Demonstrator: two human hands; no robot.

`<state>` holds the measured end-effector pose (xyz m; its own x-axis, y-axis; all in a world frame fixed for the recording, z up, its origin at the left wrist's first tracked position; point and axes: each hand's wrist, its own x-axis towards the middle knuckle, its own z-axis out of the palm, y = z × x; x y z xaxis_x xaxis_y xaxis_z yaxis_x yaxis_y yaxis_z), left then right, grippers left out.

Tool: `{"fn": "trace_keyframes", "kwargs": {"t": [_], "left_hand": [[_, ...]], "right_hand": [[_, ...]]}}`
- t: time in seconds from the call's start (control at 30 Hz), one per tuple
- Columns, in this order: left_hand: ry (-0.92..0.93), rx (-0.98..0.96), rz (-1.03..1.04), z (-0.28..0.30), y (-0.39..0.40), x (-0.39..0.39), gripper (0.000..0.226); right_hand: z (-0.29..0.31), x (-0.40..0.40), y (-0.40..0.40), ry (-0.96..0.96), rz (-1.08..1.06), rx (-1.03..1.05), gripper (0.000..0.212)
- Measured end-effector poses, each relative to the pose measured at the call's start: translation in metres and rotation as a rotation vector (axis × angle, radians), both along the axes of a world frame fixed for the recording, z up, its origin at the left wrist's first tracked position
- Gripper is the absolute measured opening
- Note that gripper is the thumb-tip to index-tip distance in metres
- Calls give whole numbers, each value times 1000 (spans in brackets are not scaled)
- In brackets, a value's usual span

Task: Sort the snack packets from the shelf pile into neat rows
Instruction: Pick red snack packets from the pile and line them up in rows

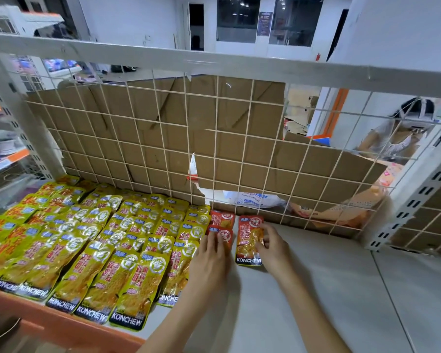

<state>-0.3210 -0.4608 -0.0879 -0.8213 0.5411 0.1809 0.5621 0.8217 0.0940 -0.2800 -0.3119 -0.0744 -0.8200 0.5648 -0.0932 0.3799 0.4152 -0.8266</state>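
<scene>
While a wire grid [163, 138] backed by torn cardboard [143, 118] walls off the shelf [329, 289] at twelve o'clock, yellow packets [92, 250] marked KONCHEW lie in overlapping rows at nine o'clock. Beside them, the left hand [209, 263] rests flat, fingers straight, on a short column of red packets [222, 225]. At three o'clock from it, the right hand [273, 247] pinches the right edge of another red packet [248, 240], also marked KONCHEW, lying on the shelf.
</scene>
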Motion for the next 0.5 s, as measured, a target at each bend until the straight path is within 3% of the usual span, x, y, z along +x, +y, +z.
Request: {"fn": "trace_keyframes", "kwargs": {"t": [0.1,0.2,0.5], "left_hand": [[-23,42,-1,0,-4,-2,54],[-41,74,-128,-4,-9,-8,44],[30,92,-212,2,-17,-8,49]], "right_hand": [[0,0,-3,7,-1,15,39],[-1,0,-5,25,-12,20,38],[-2,-3,-9,18,19,11,40]]}}
